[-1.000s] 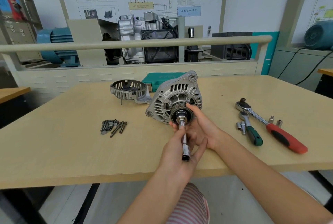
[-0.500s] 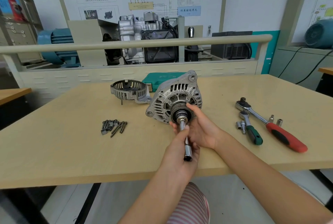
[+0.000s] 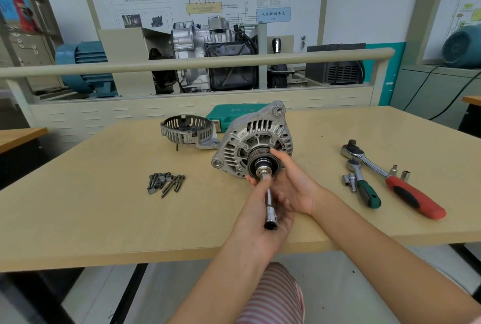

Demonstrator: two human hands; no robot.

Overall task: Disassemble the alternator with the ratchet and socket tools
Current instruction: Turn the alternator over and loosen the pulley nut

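Workshop bench (image 3: 104, 219); alternator (image 3: 256, 141) stands mid-bench, rear cover (image 3: 188, 131) just behind it; right hand (image 3: 291, 185) cups the pulley, left hand (image 3: 263, 217) grips the extension bar (image 3: 269, 200), barely shifted since a second ago; nut apparently not freed.

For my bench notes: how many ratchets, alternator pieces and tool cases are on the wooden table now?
Ratchets: 2, red-handled steel ratchet, green-handled steel ratchet
Alternator pieces: 2, silver finned alternator body, grey slotted end cover
Tool cases: 1, green plastic case
Total: 5
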